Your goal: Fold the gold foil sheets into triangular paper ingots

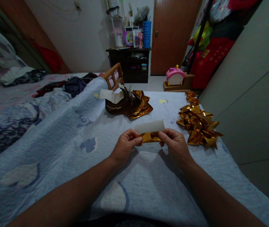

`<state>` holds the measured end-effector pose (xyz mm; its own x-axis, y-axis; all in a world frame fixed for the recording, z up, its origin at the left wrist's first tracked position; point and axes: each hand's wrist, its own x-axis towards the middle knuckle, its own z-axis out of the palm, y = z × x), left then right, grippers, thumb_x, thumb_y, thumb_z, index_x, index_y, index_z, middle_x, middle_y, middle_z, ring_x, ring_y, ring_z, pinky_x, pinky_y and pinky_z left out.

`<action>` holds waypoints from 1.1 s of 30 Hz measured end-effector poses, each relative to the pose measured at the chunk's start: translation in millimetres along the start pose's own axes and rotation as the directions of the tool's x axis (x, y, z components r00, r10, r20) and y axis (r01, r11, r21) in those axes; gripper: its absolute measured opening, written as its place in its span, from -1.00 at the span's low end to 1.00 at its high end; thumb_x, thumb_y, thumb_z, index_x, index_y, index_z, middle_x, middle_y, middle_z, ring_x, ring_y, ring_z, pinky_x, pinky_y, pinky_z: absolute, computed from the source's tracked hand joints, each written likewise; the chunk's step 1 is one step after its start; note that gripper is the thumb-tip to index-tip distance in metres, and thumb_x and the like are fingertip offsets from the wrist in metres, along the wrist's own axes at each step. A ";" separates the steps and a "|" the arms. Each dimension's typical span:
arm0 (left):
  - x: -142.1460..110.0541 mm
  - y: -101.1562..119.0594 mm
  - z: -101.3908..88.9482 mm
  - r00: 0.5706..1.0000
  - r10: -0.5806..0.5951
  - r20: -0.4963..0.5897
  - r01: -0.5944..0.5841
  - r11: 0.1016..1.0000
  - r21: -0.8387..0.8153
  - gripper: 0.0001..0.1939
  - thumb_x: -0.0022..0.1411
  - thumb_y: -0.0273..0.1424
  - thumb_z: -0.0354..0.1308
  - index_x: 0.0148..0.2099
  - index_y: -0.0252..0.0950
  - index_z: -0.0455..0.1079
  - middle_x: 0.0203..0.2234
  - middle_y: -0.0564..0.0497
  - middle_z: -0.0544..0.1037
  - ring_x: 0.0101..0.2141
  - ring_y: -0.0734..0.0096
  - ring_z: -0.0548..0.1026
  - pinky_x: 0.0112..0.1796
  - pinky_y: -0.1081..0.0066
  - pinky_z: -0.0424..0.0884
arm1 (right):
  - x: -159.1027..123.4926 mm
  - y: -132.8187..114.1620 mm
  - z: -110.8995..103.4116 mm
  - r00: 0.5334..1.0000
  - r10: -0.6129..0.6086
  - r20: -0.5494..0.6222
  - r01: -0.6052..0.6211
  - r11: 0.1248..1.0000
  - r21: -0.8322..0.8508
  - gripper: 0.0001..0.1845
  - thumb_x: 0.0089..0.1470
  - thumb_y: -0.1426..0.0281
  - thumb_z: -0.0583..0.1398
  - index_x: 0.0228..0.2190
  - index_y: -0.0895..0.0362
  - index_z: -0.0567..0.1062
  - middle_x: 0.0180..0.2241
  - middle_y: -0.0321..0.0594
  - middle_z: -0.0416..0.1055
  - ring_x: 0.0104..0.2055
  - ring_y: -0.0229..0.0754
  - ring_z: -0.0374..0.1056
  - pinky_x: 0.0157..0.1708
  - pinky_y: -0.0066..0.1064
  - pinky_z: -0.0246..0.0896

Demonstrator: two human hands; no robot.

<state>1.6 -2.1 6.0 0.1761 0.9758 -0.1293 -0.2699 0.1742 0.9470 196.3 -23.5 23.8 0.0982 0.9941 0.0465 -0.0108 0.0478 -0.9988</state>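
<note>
Between my two hands is a sheet of gold foil paper [150, 137], its near part folded over to show gold and its far part showing the white back. My left hand [128, 144] pinches the left end, thumb on top. On the right end, my right hand [175, 143] grips the same way. Beyond them lies a fanned stack of gold foil sheets [134, 105], some with white backs curling up. To the right, a heap of folded gold foil pieces [198, 124] with pointed corners rests near the bed's edge.
A light blue quilt [89, 170] with heart patterns covers the surface under my hands. Rumpled clothes [75, 85] lie at the left. A wooden bed rail [112, 75], a dark cabinet [129, 63] and a pink toy case [175, 76] stand beyond. A pale cabinet side [250, 94] rises at the right.
</note>
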 end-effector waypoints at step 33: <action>-11.7 9.9 3.1 0.976 0.216 0.008 -0.210 0.937 0.278 -0.81 0.11 -0.30 0.32 -0.38 -0.32 0.45 -0.54 0.10 0.43 -0.49 0.50 0.36 -0.40 0.48 0.30 | 6.8 16.8 -0.9 0.988 0.153 -0.004 -0.146 0.946 0.291 -0.67 -0.13 0.13 0.45 -0.44 0.11 0.61 -0.52 -0.31 0.44 -0.52 -0.32 0.30 -0.59 -0.54 0.23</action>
<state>-0.2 -12.2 17.8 0.1215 0.9893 0.0808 -0.0270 -0.0780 0.9966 197.7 -16.1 7.3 0.0997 0.9892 -0.1073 -0.3139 -0.0711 -0.9468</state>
